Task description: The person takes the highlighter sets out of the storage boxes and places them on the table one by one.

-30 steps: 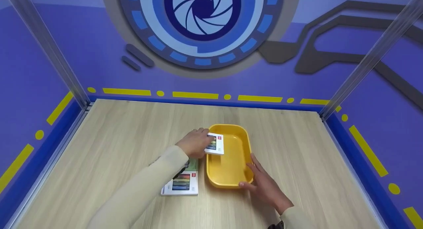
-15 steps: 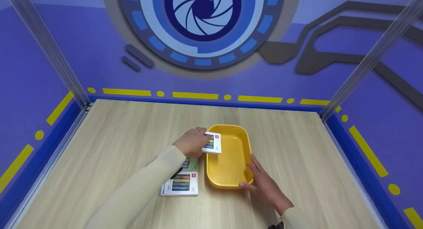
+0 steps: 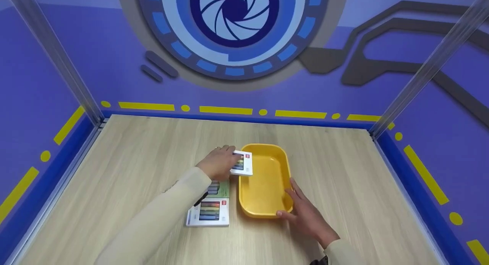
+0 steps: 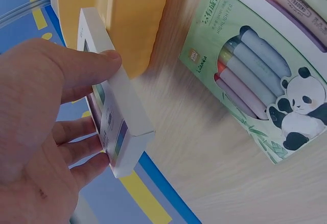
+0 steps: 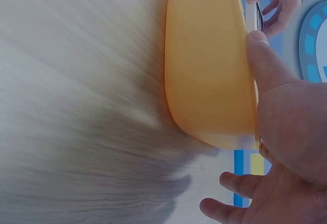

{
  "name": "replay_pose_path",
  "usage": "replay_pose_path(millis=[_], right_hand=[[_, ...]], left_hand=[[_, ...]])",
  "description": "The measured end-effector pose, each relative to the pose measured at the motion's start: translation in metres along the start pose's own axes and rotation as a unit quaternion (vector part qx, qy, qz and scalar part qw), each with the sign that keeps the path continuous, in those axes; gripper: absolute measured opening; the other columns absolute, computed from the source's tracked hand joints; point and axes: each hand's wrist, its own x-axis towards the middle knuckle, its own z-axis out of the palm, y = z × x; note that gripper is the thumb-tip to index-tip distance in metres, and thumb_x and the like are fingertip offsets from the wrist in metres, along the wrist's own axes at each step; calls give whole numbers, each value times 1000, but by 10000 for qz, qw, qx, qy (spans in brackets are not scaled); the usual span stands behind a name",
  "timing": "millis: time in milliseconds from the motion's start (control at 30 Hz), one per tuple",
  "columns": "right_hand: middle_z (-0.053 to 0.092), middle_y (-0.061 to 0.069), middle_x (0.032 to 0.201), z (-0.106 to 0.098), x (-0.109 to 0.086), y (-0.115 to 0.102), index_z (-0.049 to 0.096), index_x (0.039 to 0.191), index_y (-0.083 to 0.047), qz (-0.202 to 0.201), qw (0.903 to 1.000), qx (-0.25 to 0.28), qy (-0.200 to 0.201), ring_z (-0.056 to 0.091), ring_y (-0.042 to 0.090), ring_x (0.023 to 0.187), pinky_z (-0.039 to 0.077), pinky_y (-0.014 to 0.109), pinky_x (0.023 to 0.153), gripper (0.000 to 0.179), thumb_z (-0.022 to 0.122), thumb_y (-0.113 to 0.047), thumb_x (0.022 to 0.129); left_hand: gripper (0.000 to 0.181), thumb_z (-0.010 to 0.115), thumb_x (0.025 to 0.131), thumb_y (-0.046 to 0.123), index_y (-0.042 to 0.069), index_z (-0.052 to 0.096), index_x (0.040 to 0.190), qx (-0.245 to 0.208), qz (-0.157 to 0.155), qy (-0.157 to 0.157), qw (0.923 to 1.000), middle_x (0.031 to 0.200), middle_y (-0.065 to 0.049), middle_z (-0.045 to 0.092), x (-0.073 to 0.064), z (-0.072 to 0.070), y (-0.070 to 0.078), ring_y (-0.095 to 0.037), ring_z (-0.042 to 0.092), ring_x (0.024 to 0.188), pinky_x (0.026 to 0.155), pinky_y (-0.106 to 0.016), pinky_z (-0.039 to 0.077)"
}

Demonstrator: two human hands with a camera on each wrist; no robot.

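My left hand (image 3: 217, 163) grips a white windowed box of coloured markers (image 3: 248, 166) over the left rim of a yellow plastic basin (image 3: 265, 194). In the left wrist view the thumb presses one face of this white box (image 4: 127, 127) and the fingers press the opposite side. My right hand (image 3: 308, 218) holds the basin at its near right corner, thumb along the rim. Two of its fingers stick out apart from the basin wall (image 5: 209, 71) in the right wrist view. Nothing lies inside the basin.
Left of the basin lies another white windowed marker box (image 3: 221, 219). Against its far side is a green marker box with a panda picture (image 4: 245, 96), partly covered by my left arm. Blue-purple printed panels (image 3: 114, 66) border the wooden table (image 3: 153, 139).
My left hand has drawn the white marker box slightly left and up, from over the basin towards its left rim. The right hand and basin stay put.
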Motion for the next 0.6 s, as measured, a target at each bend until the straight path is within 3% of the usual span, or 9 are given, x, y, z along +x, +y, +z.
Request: replay_pose_path(millis=[267,433,600], right_hand=[[6,-7,165,-2,0,-2,44,145,-11,98,9999,11,-51,30,27,146,32,50,116,79,75,-42,80],[2,-12,164,-2,-1,-3,41,147,-13,264,9995,85,-167,27,25,147,30,50,117,81,75,-44,80],[3,-9,165,-2,-1,-2,42,146,-12,195,9996,113,-146,28,26,147,30,51,117,80,75,-44,80]], left_hand=[[63,75,83,16,19,49,140,67,-30,90,9999,143,-10,47,-2,-1,-8,-25,44,127,115,-48,35],[59,71,86,16,20,48,141,-50,-89,91,9999,145,-10,44,-3,-1,-13,-26,42,131,117,-50,31],[57,68,89,17,19,47,142,-75,-133,110,9998,149,-11,41,-5,-1,-16,-26,40,136,118,-50,30]])
